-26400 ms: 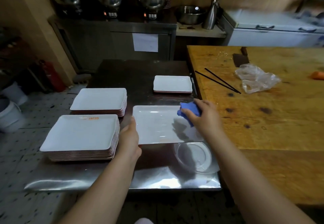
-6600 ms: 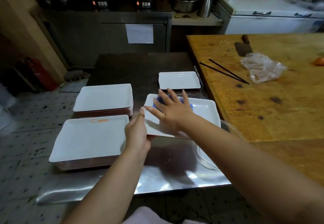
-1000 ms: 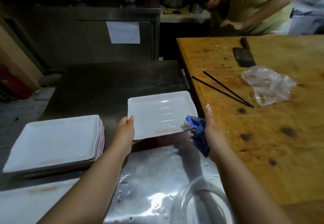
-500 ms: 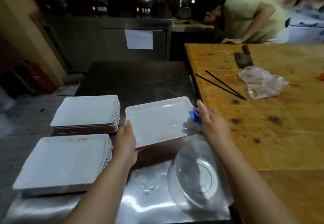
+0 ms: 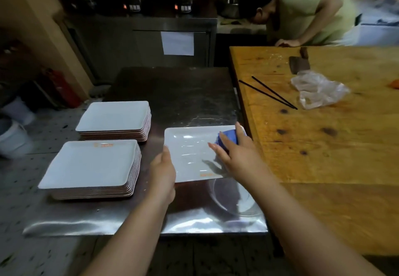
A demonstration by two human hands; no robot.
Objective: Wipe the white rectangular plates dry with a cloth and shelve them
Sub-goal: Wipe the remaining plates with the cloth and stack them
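Holding the white rectangular plate (image 5: 194, 152) by its near left edge, the left hand (image 5: 163, 174) has its thumb laid on the rim and its fingers tucked out of sight beneath, so the plate hangs just above the steel table (image 5: 183, 94) with its long axis running left to right across the body. The right hand (image 5: 235, 157) lies on the plate's right end, fingers fairly straight and pressing a bunched blue cloth (image 5: 226, 138) against the far right corner. That corner sits just beside the edge of the wooden table (image 5: 323, 146). Streaks of shine across the plate's middle suggest it is wet there, so the wipe likely has to travel leftward along the long axis, toward the gripping hand. A clear glass bowl (image 5: 233, 200) sits on the steel under the plate's near right corner. Two stacks of white plates (image 5: 92, 163) (image 5: 116, 117) stand to the left, nearer the left hand than the right. No shelf is in view, so where the plate goes afterwards cannot be told.
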